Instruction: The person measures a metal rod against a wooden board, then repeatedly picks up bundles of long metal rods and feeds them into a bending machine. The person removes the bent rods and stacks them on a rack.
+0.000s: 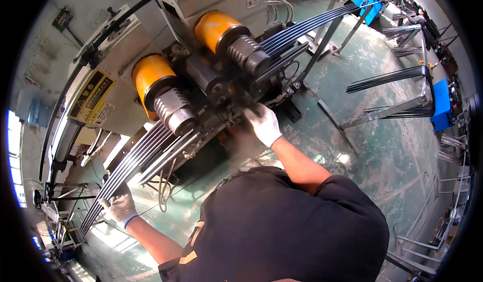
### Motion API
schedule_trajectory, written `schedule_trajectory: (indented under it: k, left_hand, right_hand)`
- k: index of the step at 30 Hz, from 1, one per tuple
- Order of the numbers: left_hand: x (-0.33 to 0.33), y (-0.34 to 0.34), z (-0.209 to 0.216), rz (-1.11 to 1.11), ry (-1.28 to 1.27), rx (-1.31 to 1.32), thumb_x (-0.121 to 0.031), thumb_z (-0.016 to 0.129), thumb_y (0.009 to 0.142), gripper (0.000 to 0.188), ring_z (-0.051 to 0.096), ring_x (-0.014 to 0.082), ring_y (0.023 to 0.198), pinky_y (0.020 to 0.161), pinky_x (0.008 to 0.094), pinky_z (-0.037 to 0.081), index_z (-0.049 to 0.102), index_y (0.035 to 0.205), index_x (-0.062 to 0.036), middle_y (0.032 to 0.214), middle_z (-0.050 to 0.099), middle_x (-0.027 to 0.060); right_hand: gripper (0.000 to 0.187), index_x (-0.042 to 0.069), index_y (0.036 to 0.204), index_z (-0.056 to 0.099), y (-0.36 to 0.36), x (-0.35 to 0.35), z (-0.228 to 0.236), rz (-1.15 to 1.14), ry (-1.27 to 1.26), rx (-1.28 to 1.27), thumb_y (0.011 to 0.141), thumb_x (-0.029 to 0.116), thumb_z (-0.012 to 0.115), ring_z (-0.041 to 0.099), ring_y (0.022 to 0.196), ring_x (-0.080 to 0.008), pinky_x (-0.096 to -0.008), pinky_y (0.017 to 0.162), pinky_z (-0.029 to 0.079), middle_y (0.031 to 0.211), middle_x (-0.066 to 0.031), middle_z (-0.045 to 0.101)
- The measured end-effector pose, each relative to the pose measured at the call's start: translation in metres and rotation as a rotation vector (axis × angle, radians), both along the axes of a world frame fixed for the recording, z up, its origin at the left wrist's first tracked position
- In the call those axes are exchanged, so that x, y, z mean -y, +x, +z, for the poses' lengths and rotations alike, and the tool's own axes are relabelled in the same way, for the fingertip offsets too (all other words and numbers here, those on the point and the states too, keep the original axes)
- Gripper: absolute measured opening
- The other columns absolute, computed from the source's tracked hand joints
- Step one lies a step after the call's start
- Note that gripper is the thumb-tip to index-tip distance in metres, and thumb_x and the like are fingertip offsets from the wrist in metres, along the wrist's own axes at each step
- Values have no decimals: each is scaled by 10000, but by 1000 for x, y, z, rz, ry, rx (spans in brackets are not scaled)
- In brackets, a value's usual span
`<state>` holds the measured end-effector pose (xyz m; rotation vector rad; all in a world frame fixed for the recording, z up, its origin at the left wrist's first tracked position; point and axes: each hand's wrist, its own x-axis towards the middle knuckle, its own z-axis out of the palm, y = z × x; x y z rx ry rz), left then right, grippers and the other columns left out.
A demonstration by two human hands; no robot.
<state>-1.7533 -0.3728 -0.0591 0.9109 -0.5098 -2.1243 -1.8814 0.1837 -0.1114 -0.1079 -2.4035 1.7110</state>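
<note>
Several long, thin metal bars lie side by side and run through a machine, under its two orange-and-grey cylindrical heads. My left hand, in a white knit glove with a blue cuff, is closed on the near-left end of the bars. My right hand, gloved the same way, reaches into the dark clamp area between the two heads. Its fingertips are blurred and dark against the machine, so what they touch is hidden.
Metal racks holding more thin bars stand on the right. A black hose arches over the machine's left side. Yellow warning labels mark its housing. Looped cables hang below. A blue panel stands behind the rack.
</note>
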Motion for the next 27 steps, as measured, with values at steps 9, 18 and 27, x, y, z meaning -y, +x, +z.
schedule_trajectory:
  k: [9, 18, 27]
  left_hand:
    - [25, -20, 154, -203, -517, 55, -358, 664, 1032, 516, 654, 335, 1218, 1099, 441, 484, 622, 1335, 58, 1356, 676, 190]
    - [-65, -79, 251, -69, -1057, 121, -305, 648, 1030, 383, 720, 179, 1021, 902, 318, 589, 727, 1282, -27, 1164, 743, 125]
    - [-125, -141, 299, 61, -2172, 382, -189, 515, 1078, 333, 729, 176, 1038, 866, 324, 605, 690, 1263, 26, 1210, 716, 184]
  right_hand:
    - [417, -14, 1213, 714, -32, 29, 41, -153, -48, -228, 988, 337, 721, 727, 1033, -314, -368, 935, 546, 1119, -196, 749]
    - [365, 38, 1160, 719, -94, -80, 174, -231, -311, -685, 960, 339, 777, 750, 923, -172, -307, 838, 616, 1005, -104, 790]
    - [441, -22, 1115, 721, -280, -179, 374, -828, 1133, -463, 979, 391, 642, 717, 1016, -315, -422, 936, 541, 1057, -221, 749]
